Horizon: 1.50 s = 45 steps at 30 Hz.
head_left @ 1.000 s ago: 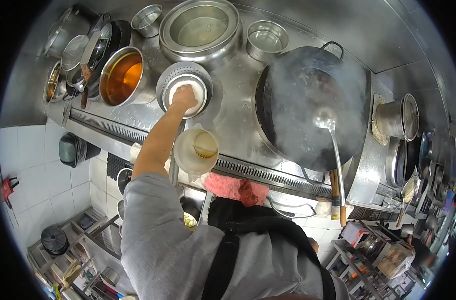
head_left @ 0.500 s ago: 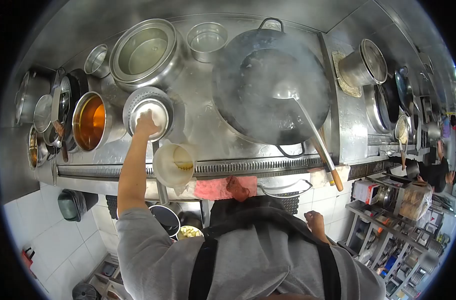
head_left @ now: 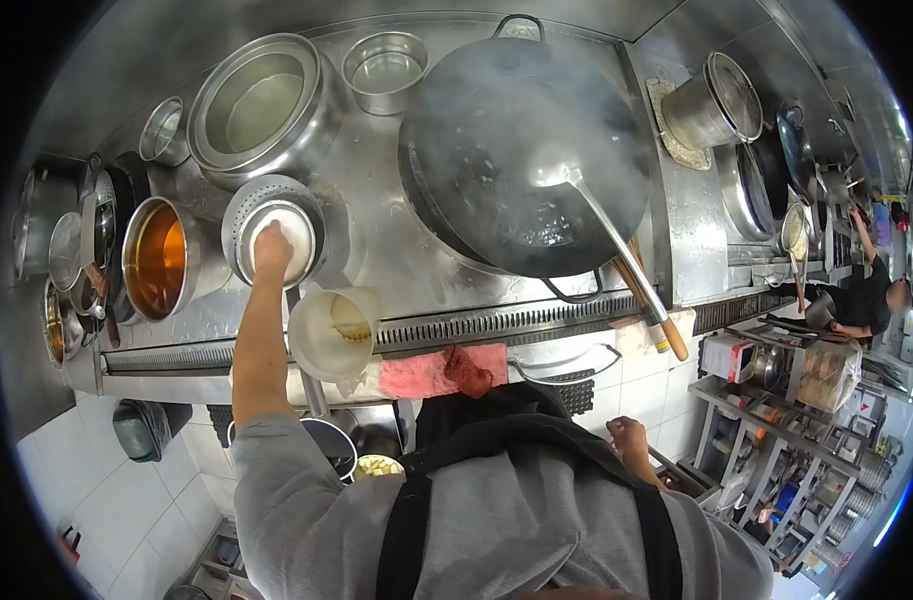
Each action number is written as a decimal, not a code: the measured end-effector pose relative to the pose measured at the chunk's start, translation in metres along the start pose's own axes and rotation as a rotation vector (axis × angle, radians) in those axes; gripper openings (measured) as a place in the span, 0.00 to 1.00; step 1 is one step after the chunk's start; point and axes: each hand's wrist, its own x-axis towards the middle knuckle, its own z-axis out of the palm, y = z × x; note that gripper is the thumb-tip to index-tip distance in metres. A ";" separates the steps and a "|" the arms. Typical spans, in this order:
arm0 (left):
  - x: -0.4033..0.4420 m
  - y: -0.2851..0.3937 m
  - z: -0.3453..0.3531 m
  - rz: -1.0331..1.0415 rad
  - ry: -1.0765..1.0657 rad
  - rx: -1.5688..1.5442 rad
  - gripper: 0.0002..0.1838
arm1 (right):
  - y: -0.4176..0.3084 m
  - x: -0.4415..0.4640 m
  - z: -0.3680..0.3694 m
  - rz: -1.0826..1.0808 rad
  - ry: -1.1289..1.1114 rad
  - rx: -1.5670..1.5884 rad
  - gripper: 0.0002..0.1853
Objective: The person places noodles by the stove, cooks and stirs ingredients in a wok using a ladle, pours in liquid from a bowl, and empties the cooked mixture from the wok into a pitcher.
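Observation:
My left hand (head_left: 274, 246) reaches down into a metal bowl (head_left: 302, 272) of smooth white stuff (head_left: 297, 232). Its fingertips touch or sink into the white surface and are hidden. The bowl sits inside a perforated strainer (head_left: 239, 212) whose handle points toward me. Close by, a translucent plastic jug (head_left: 317, 345) holds a yellowish perforated piece. My right hand (head_left: 629, 437) hangs low by my side, fingers curled in, nothing visible in it. A ladle (head_left: 617, 235) with a wooden handle rests in the steaming wok (head_left: 437, 190), apart from both hands.
A pot of amber liquid (head_left: 162, 260) stands left of the strainer. Behind are a large steel pot (head_left: 312, 110) and a small round pan (head_left: 387, 75). A pink cloth (head_left: 412, 373) lies on the counter's front edge. Another person (head_left: 867, 300) works at far right.
The view has shifted slightly, so most counter items appear further left. My left hand stays at the bowl of white stuff; my right hand remains low. The other person at right has moved.

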 end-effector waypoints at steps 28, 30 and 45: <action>0.005 0.019 -0.021 -0.130 -0.129 -0.097 0.42 | -0.042 0.002 -0.008 -0.037 -0.044 0.030 0.16; 0.003 0.015 -0.015 -0.114 -0.073 -0.169 0.40 | -0.045 0.003 -0.006 -0.028 -0.031 0.059 0.15; -0.005 0.004 -0.043 -0.152 0.015 -0.149 0.19 | -0.067 0.002 -0.019 -0.154 -0.008 0.007 0.14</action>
